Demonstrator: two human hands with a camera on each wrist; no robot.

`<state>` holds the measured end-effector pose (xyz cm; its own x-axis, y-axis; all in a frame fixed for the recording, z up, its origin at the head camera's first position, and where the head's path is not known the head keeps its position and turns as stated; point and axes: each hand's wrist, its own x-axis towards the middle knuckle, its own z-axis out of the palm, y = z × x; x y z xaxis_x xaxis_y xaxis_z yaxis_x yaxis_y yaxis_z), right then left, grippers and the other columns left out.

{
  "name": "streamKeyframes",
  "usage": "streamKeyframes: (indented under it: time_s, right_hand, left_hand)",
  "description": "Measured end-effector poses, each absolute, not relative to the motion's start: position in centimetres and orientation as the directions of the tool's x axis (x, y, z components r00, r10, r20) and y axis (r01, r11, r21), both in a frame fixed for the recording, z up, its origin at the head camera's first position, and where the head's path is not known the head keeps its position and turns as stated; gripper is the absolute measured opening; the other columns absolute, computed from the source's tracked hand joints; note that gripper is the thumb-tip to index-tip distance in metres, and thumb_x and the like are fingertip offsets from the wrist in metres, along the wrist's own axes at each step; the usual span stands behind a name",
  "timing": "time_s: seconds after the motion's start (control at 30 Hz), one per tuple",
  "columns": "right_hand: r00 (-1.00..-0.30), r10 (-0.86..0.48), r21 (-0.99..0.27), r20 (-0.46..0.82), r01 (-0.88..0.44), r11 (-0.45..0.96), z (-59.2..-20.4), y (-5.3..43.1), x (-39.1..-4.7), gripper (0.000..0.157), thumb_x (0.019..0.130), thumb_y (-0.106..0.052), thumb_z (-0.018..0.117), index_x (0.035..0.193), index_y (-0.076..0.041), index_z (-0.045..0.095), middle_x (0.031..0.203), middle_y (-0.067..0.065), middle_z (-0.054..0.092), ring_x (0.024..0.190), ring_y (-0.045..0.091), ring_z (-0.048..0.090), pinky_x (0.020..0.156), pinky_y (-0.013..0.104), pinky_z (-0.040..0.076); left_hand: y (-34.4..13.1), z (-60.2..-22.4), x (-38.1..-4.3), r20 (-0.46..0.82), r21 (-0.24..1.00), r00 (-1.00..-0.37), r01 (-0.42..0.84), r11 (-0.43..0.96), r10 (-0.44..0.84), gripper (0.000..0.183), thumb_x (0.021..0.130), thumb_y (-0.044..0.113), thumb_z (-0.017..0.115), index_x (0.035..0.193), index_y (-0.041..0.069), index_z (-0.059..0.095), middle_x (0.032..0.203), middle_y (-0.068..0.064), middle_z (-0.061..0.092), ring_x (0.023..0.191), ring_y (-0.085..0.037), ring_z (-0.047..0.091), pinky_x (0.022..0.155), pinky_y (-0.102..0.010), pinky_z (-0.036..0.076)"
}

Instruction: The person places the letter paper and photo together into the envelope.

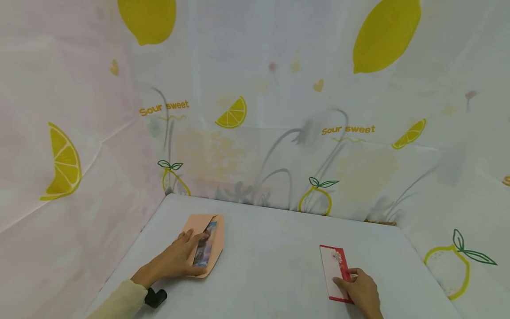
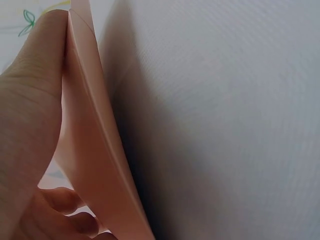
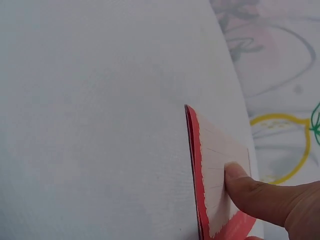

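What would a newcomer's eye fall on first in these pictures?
Probably the two big yellow lemons high on the backdrop. Then, on the left of the white table, the peach envelope in the left grip, a colourful picture showing against it; on the right, the red-edged card in the right grip.

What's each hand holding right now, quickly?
Left hand: closed, holding the peach envelope.
Right hand: closed, holding the red-and-white card.

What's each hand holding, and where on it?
The left hand holds the peach envelope by its left side; the right hand pinches the red-edged card at its right edge.
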<state>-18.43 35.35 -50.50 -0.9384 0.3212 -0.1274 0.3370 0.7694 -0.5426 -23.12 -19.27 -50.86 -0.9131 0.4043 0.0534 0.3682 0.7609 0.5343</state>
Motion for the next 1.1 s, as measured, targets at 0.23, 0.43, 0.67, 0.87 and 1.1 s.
streamKeyframes:
  time_s: [0.23, 0.43, 0.67, 0.87, 1.1]
  right_hand:
    - [-0.919, 0.349, -0.500, -0.183, 0.392, 0.772, -49.8, 35.4, -18.3, 0.089, 0.072, -0.051, 0.091, 0.114, 0.021, 0.059, 0.091, 0.021, 0.068, 0.080, 0.030, 0.059, 0.068, 0.042, 0.055]
    - [-0.914, 0.349, -0.447, -0.210, 0.407, 0.797, -49.2, 35.3, -17.9, 0.075, 0.076, -0.051, 0.089, 0.101, 0.016, 0.064, 0.076, 0.009, 0.061, 0.069, 0.022, 0.053, 0.058, 0.031, 0.046]
    - [-0.898, 0.356, -0.402, -0.259, 0.435, 0.806, -49.1, 35.6, -18.2, 0.078, 0.075, -0.058, 0.087, 0.095, 0.013, 0.062, 0.072, 0.009, 0.053, 0.069, 0.021, 0.051, 0.059, 0.031, 0.042]
    - [-0.895, 0.364, -0.461, -0.259, 0.446, 0.767, -49.3, 35.9, -18.3, 0.071, 0.079, -0.049, 0.087, 0.101, 0.015, 0.063, 0.081, 0.014, 0.060, 0.076, 0.026, 0.055, 0.063, 0.034, 0.049]
    - [-0.893, 0.398, -0.590, -0.209, 0.440, 0.677, -49.7, 35.6, -18.3, 0.043, 0.091, -0.022, 0.079, 0.103, 0.017, 0.063, 0.086, 0.021, 0.065, 0.079, 0.029, 0.058, 0.063, 0.033, 0.051]
  left_hand:
    - [-19.1, -50.8, -23.0, 0.048, 0.534, -0.911, 0.371, 0.760, 0.411, 0.104, 0.076, 0.069, 0.080, 0.157, 0.019, 0.039, 0.160, -0.040, 0.019, 0.142, -0.067, 0.018, 0.098, -0.081, 0.031]
    - [-19.1, -50.8, -23.0, 0.046, 0.525, -0.910, 0.372, 0.766, 0.411, 0.105, 0.076, 0.068, 0.081, 0.158, 0.019, 0.038, 0.160, -0.040, 0.019, 0.142, -0.068, 0.018, 0.099, -0.082, 0.030]
    - [-19.2, -50.9, -22.8, 0.049, 0.524, -0.910, 0.373, 0.765, 0.411, 0.104, 0.076, 0.068, 0.081, 0.158, 0.019, 0.038, 0.160, -0.041, 0.018, 0.142, -0.069, 0.016, 0.102, -0.082, 0.025]
    - [-19.1, -50.9, -22.8, 0.053, 0.520, -0.909, 0.378, 0.766, 0.412, 0.104, 0.077, 0.068, 0.081, 0.158, 0.018, 0.038, 0.159, -0.042, 0.018, 0.141, -0.070, 0.016, 0.103, -0.082, 0.023]
    - [-19.1, -51.0, -22.9, 0.053, 0.518, -0.908, 0.382, 0.766, 0.417, 0.104, 0.077, 0.068, 0.080, 0.158, 0.018, 0.038, 0.159, -0.042, 0.018, 0.141, -0.070, 0.016, 0.104, -0.081, 0.022]
